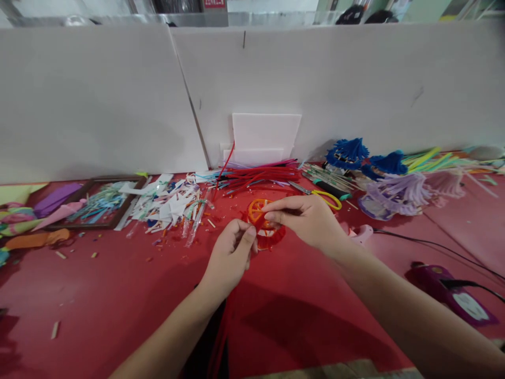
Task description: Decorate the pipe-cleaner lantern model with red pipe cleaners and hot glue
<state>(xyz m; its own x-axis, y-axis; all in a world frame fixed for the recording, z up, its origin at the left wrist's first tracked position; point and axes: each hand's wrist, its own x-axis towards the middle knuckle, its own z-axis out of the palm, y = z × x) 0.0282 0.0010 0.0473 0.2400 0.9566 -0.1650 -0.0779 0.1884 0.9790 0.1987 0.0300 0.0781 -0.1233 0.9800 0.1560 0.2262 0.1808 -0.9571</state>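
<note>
My left hand (pixel 232 250) and my right hand (pixel 311 223) meet over the middle of the red table (pixel 315 284). Each is closed in a pinch, thumb against fingers, on a small red strip (pixel 259 223) between them. Right at the fingertips is an orange ring with spokes (pixel 256 209), partly covered by the fingers; whether it is held or lies behind them I cannot tell. Below and behind the fingers shows a red, fringed round piece (pixel 272 240), also half hidden. Behind the hands lies a bundle of thin red stems (pixel 264 179).
Yellow-handled scissors (pixel 329 199) and a black-and-green handle (pixel 333 189) lie behind my right hand. Blue pleated pieces (pixel 347 153) and a lilac one (pixel 394 192) stand right, beyond a corded purple device (pixel 453 295). Paper scraps (pixel 173 202) and a brown frame (pixel 104 225) lie left. White panels (pixel 335 79) close the back.
</note>
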